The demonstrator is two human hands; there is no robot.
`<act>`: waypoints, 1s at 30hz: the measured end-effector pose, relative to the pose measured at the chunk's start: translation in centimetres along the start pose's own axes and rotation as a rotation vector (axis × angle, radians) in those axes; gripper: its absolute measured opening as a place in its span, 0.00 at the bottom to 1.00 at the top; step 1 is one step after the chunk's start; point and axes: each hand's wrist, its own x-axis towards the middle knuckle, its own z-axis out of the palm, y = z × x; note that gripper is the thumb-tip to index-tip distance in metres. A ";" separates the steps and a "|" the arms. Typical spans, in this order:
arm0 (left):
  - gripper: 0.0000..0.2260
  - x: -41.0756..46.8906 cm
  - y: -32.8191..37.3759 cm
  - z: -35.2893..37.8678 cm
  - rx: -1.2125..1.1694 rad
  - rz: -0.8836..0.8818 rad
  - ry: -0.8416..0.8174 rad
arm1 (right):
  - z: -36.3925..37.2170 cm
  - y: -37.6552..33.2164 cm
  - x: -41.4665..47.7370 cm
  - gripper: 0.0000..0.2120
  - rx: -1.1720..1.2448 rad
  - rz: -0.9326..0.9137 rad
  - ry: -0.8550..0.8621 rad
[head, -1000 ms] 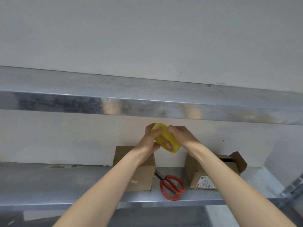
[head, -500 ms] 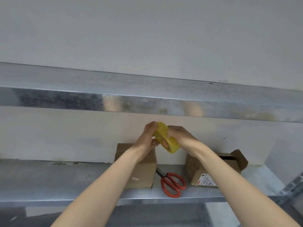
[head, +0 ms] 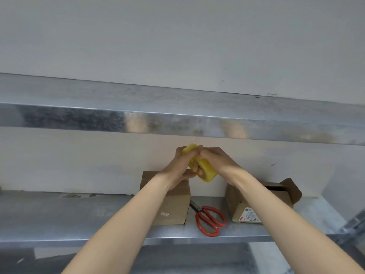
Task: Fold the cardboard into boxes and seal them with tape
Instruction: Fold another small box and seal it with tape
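A yellow roll of tape [head: 207, 172] is held up in front of the wall, above the metal shelf. My left hand [head: 180, 167] grips its left side with fingers curled over the top rim. My right hand [head: 214, 160] grips it from the right, fingers reaching through the core. Below, a closed brown cardboard box [head: 173, 206] stands on the shelf, partly hidden by my left forearm. To the right a second cardboard box [head: 280, 192] lies with its flaps open and a label on its front.
Red-handled scissors [head: 210, 219] lie on the metal shelf [head: 59, 216] between the two boxes. An upper metal shelf [head: 138, 107] runs across just above my hands. A white wall stands behind. A metal upright [head: 353, 222] is at the far right.
Both hands have turned the tape roll, so it now shows more edge-on. My left fingers have curled over its top rim, and the hands have closed in together.
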 end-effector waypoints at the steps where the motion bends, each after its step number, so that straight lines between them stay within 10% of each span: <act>1: 0.28 0.2 0.0 0.1 -0.015 0.001 0.007 | 0.0 0.0 -0.1 0.17 0.011 0.001 -0.002; 10: 0.32 1.1 -0.4 -0.2 -0.251 -0.173 0.014 | -1.0 2.5 -0.6 0.12 0.102 0.006 0.021; 19: 0.30 0.9 0.0 0.6 0.197 0.008 0.052 | -0.5 1.4 0.1 0.13 0.077 0.048 0.211; 30: 0.26 0.8 -0.5 0.1 -0.040 -0.087 0.075 | -1.2 3.5 -0.9 0.11 0.152 0.016 0.048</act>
